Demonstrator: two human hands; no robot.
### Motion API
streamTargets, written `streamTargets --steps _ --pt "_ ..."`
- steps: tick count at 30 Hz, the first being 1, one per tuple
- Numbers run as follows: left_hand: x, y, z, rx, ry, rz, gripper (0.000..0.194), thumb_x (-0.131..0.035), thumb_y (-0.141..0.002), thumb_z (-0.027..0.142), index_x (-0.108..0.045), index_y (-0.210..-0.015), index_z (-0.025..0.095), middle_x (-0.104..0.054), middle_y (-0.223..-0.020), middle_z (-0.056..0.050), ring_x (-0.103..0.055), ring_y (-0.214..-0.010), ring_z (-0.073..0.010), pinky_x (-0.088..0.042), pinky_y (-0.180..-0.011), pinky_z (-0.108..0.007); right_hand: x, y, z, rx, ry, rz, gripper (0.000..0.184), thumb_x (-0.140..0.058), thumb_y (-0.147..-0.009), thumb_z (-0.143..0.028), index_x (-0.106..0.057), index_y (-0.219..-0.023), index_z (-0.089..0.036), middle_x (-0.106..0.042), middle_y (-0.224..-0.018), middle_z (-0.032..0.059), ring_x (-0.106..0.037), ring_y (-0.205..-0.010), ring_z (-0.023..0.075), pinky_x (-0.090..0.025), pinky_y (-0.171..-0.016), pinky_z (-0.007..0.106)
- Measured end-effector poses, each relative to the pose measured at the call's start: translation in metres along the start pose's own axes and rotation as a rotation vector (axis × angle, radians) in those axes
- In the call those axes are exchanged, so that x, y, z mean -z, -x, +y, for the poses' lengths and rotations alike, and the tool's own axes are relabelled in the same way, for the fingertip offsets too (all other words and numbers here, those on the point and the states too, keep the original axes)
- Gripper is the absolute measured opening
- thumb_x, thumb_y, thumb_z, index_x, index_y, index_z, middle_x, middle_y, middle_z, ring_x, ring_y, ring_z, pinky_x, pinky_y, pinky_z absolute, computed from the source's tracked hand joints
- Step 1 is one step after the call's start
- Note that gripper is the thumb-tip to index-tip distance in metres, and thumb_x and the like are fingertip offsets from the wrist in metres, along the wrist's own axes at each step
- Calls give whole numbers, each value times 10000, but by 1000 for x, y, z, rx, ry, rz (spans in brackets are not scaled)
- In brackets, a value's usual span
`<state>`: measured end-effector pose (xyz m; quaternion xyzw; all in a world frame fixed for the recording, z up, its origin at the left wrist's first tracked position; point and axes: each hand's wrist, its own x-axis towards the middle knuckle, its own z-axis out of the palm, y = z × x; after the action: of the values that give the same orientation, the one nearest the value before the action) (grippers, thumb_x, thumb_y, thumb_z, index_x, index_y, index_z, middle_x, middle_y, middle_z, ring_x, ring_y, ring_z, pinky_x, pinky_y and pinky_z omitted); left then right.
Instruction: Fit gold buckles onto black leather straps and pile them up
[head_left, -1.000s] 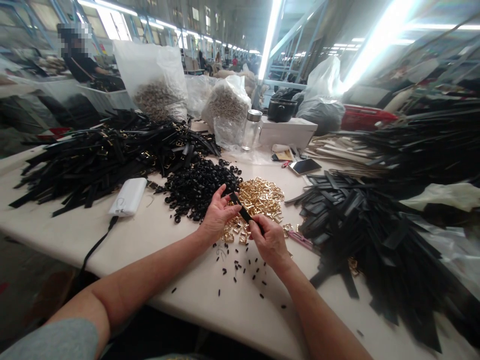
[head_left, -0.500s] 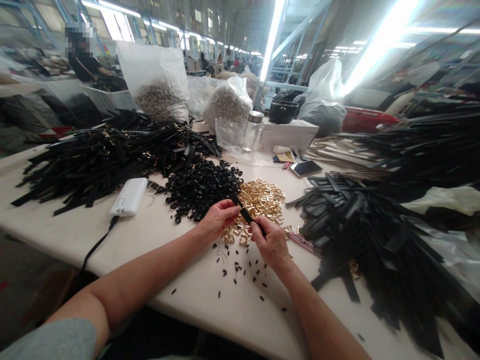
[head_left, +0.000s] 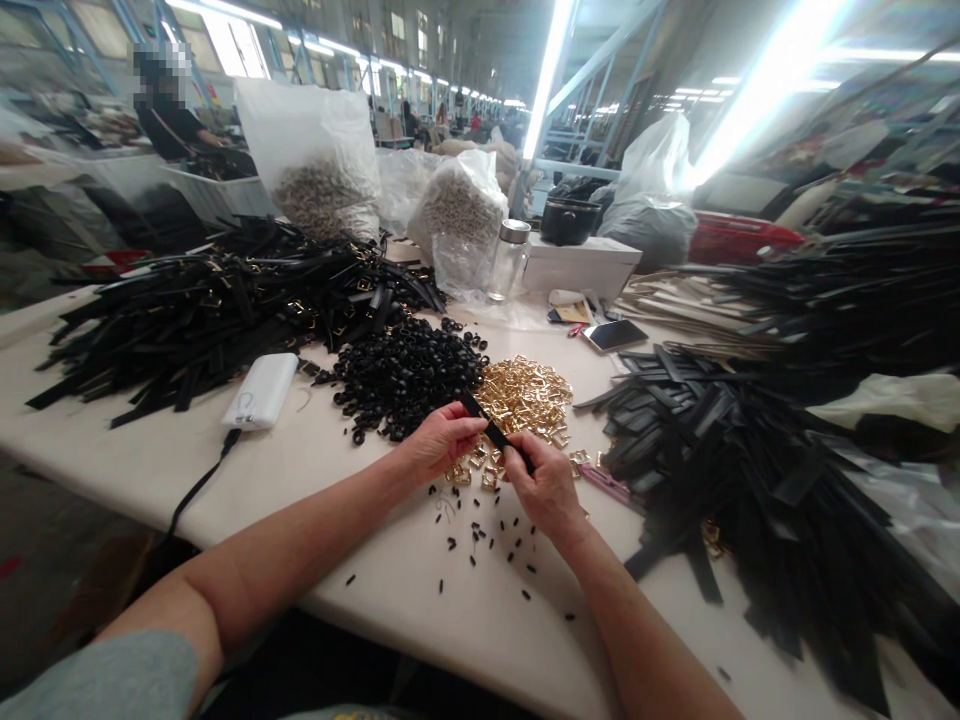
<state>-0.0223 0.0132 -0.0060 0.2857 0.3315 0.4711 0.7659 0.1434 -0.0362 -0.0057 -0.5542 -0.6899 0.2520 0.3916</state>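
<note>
Strap (head_left: 497, 435) now between curled left fingers (head_left: 453, 412)

Held strap (head_left: 496, 435), plain black; small loops (head_left: 405, 372), black; buckles (head_left: 529, 390), bright gold, glinting to my eye. Worktop (head_left: 390, 570), pale cream, speckled with black bits (head_left: 451, 544). Corded device (head_left: 268, 385), white; its cord (head_left: 199, 500), black. Buckled straps (head_left: 180, 315), black flecked with gold; loose straps (head_left: 757, 490), black. Slim tool (head_left: 609, 487), dusty pink. Pot (head_left: 570, 222), black; carton (head_left: 577, 268), white. Bin (head_left: 739, 238), red. Sleeve (head_left: 120, 675), plain grey.
</note>
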Motion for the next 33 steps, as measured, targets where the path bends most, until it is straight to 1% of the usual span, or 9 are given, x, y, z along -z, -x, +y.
streamTargets --steps 3,6,10,14,18,22,25,28,33 --pt "-1 1 -1 -20 -18 -7 251 -797 -621 133 -669 -836 112 -706 -852 -48 -644 -692 -95 -515 -663 -187 -3 2 -3 -52 -140 -17 152 -493 -876 -278 -597 -796 -202 -598 -607 -18 -558 -516 120 -436 -519 224" --pt "-2 2 -2 16 -25 -30 263 -801 -627 140 -663 -849 115 -706 -837 -41 -641 -678 -97 -520 -672 -204 -5 3 -4 -81 -228 -14 168 -491 -890 -299 -597 -809 -198 -605 -616 -16 -566 -501 114 -454 -505 218" --pt "-1 1 -3 79 -35 -45 303 -821 -613 133 -664 -870 103 -704 -837 -40 -637 -672 -83 -511 -655 -183 -5 3 -4 -72 -216 -4 173 -500 -895 -309 -598 -802 -201 -592 -590 -21 -567 -495 112 -460 -499 212" --pt "-2 2 -4 142 -64 -94 364 -843 -586 124 -678 -909 90 -697 -843 -46 -633 -678 -72 -489 -630 -159 -4 2 -6 -56 -217 -8 198 -514 -899 -341 -591 -778 -204 -581 -579 -24 -555 -490 110 -450 -495 210" --pt "-3 3 -5 137 -88 -104 372 -848 -584 139 -684 -913 90 -695 -851 -48 -624 -675 -66 -480 -633 -163 -3 2 -7 -65 -224 -16 234 -527 -896 -379 -579 -751 -204 -577 -554 -28 -534 -467 105 -424 -478 208" --pt "-1 2 -7 121 -121 -72 337 -838 -603 183 -679 -887 96 -690 -826 -40 -609 -637 -58 -478 -622 -175 0 1 -7 -67 -172 8 250 -541 -885 -384 -585 -719 -202 -555 -525 -33 -495 -455 99 -381 -463 205" --pt "2 1 -8 92 -169 -53 306 -817 -635 251 -666 -852 96 -673 -750 -29 -582 -574 -56 -470 -589 -188 1 0 -7 -34 -107 38 246 -543 -877 -367 -585 -699 -202 -537 -522 -34 -470 -466 99 -365 -477 210" --pt "3 1 -9 24 -251 -69 303 -787 -665 308 -653 -838 98 -663 -719 -29 -578 -563 -69 -464 -571 -204 2 -2 -8 5 -36 62 241 -544 -865 -345 -575 -673 -203 -526 -528 -33 -452 -481 101 -350 -490 216" --pt "-2 7 -9 -157 -542 -90 223 -689 -746 305 -633 -844 113 -625 -666 -5 -554 -542 -81 -455 -541 -217 3 -3 -9 41 98 89 267 -546 -835 -318 -518 -595 -206 -505 -536 -35 -425 -496 102 -329 -506 224"
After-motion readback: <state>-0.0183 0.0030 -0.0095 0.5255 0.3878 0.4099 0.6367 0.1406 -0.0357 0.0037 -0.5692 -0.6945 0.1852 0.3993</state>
